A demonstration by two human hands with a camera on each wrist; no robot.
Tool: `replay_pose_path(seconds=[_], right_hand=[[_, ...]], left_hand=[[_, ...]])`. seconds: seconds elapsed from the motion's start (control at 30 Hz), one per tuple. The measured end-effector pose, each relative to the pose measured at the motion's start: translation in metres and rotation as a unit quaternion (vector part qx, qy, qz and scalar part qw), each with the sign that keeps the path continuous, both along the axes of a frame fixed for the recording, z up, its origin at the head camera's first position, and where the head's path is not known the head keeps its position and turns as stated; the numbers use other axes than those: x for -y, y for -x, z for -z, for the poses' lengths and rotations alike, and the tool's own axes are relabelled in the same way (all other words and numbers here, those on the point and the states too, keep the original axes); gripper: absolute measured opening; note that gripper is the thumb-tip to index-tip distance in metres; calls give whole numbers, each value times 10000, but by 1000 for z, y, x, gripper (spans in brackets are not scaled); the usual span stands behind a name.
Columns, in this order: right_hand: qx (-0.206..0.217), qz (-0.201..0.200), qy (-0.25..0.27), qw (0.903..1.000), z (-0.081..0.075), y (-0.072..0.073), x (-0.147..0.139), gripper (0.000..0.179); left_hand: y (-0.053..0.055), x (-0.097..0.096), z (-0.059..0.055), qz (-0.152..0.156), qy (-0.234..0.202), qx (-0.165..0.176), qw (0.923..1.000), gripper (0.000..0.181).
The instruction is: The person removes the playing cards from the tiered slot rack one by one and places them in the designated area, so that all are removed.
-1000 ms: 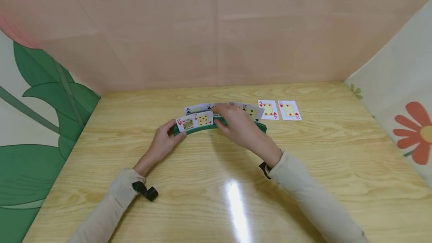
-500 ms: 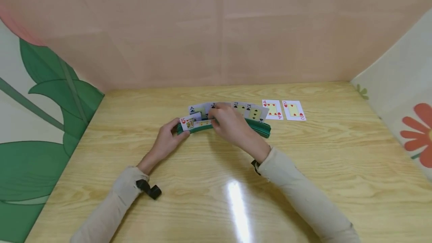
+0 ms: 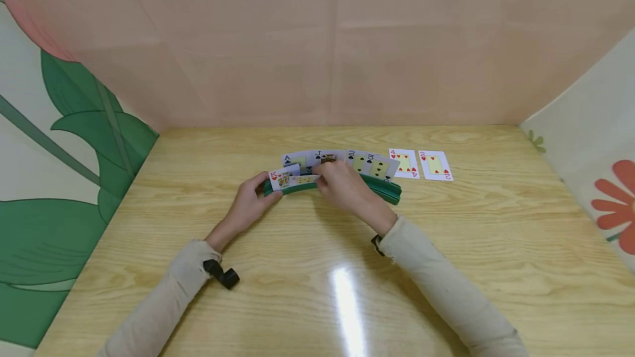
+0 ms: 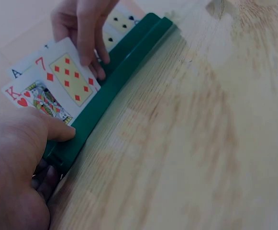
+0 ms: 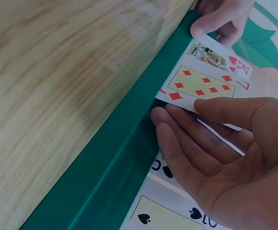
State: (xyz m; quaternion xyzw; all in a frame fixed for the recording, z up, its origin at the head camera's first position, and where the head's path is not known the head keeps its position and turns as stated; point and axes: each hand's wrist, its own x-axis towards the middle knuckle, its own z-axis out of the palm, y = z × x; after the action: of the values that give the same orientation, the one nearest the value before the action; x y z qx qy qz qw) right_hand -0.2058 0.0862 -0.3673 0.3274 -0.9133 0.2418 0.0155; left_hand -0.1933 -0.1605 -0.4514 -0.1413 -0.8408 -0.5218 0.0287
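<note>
Beige sleeves (image 3: 444, 282), black wrist straps (image 3: 214, 268)

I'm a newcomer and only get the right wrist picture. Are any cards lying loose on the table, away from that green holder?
Observer: Yes, the head view shows two: a four of hearts and a two of hearts, face up on the table, at the back right of the green holder.

Visitor: And which card is farthest left in its back row?

Observer: An ace of a black suit, as the head view shows.
</note>
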Motion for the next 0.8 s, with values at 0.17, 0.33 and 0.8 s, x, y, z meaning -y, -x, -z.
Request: replay_pose_path(seconds=[0.17, 0.33, 0.8], right_hand=[[-60, -41, 54, 10000, -1, 1, -3, 19], [-6, -31, 71, 10000, -2, 2, -5, 21], [101, -41, 144, 9998, -8, 2, -8, 26]], left_hand=[[0, -1, 0, -17, -25, 10, 10000, 41], [-7, -6, -15, -41, 71, 54, 10000, 38], [-1, -1, -2, -34, -30, 127, 9999, 44]])
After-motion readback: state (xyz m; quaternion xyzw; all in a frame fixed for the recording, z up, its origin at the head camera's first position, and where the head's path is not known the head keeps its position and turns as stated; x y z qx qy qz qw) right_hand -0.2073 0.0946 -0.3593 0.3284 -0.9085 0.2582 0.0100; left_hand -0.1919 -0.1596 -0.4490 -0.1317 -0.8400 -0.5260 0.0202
